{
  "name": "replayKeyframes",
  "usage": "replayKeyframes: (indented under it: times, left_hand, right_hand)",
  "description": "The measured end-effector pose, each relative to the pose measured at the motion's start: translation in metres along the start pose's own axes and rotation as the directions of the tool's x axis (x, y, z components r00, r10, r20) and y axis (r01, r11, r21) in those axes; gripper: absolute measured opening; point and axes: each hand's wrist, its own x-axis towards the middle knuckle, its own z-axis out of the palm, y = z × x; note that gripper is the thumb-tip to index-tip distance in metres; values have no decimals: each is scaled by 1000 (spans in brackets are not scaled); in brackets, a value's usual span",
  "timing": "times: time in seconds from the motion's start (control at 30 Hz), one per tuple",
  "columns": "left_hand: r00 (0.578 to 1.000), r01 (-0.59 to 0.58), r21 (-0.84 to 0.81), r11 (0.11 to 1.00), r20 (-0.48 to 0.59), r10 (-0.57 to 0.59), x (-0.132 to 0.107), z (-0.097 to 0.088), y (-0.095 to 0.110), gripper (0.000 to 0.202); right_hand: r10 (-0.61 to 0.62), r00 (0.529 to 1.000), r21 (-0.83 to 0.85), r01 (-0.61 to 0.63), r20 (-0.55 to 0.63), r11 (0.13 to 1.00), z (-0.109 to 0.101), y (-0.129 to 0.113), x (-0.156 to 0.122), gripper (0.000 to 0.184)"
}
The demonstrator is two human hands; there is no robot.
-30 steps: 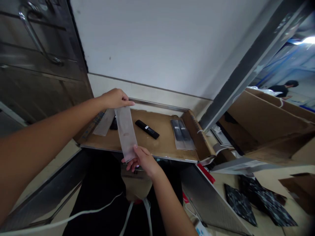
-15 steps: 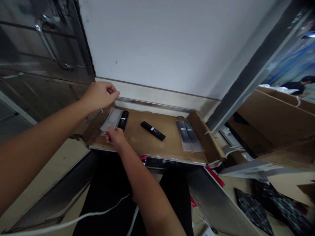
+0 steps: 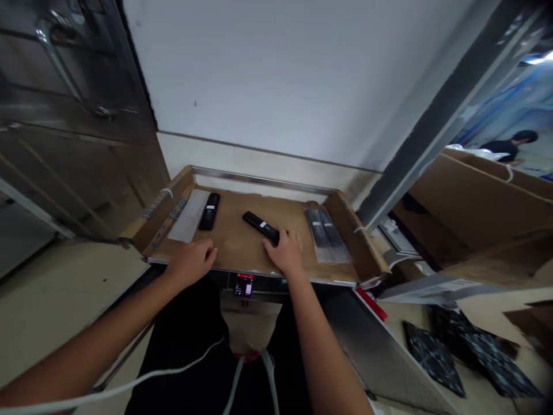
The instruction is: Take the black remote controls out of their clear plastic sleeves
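A flat cardboard sheet [image 3: 242, 245] covers a metal-edged worktop in front of me. My left hand [image 3: 190, 262] rests on its near edge, fingers loosely curled, holding nothing. My right hand [image 3: 285, 253] lies on the cardboard with its fingertips touching the near end of a black remote [image 3: 260, 226]. A second black remote [image 3: 209, 211] lies at the left beside a stack of clear plastic sleeves [image 3: 189, 215]. Two bagged remotes [image 3: 324, 235] lie at the right.
Raised cardboard flaps [image 3: 358, 242] border the sheet on both sides. A small lit screen [image 3: 244, 285] sits under the front edge. White cords [image 3: 254, 369] hang over my lap. Cardboard boxes [image 3: 475, 202] stand at the right, dark patterned sheets [image 3: 436, 357] below, a person far right.
The clear sleeve both hands held a second ago now lies on the stack at left. My left hand dropped to the near edge; my right hand moved right to the middle remote.
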Motion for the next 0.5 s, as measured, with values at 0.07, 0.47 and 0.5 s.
replayKeyframes:
  times: [0.07, 0.47, 0.5]
  left_hand:
    - [997, 83, 54, 995, -4, -83, 2, 6, 3, 44]
    - [994, 74, 46, 996, -89, -70, 17, 16, 7, 45]
    - [992, 75, 39, 996, -101, -71, 17, 17, 7, 45]
  right_hand:
    - [-20, 998, -50, 23, 59, 998, 7, 3, 8, 41]
    - [42, 994, -77, -34, 100, 996, 34, -49, 13, 48]
    - [22, 994, -53, -16, 111, 998, 37, -52, 15, 48]
